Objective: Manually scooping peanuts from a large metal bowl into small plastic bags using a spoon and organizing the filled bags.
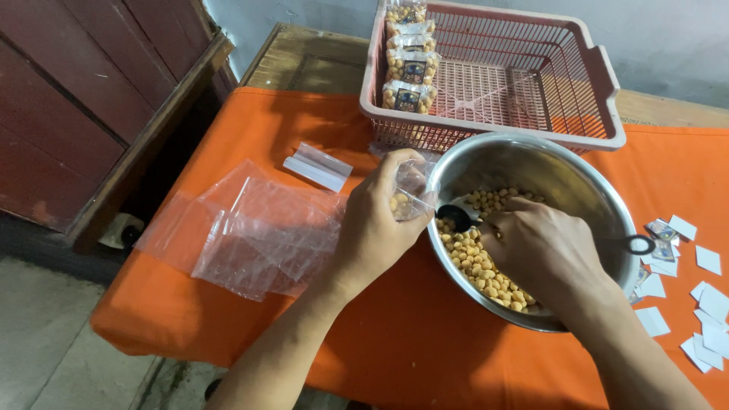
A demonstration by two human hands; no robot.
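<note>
- Our left hand is closed around a small clear bag, pinching it open just over the near rim of the steel bowl; a few yellow snack pieces already show inside it.
- Our right hand is curled shut on the handle of a dark spoon, whose scoop sits between the two hands, just below the bag's mouth, above the heap of yellow snacks in the bowl.
- We judge spilling to be the main risk: the bag's mouth is narrow and floppy, so a full scoop tipped too fast could send pieces over the rim onto the orange cloth of the counter.
- If the left hand's pinch slackens, the bag could fold shut or drop into the bowl.
- The bowl sits near the counter's front edge under our right wrist; a hard push with the spoon could shove it toward us.
- Left of the left hand lies a loose pile of empty bags; a sweep of the forearm could slide them off the counter.
- Beyond both hands, the pink basket holds filled packets; right of the right hand, paper labels lie scattered and could stick to crumbs.
</note>
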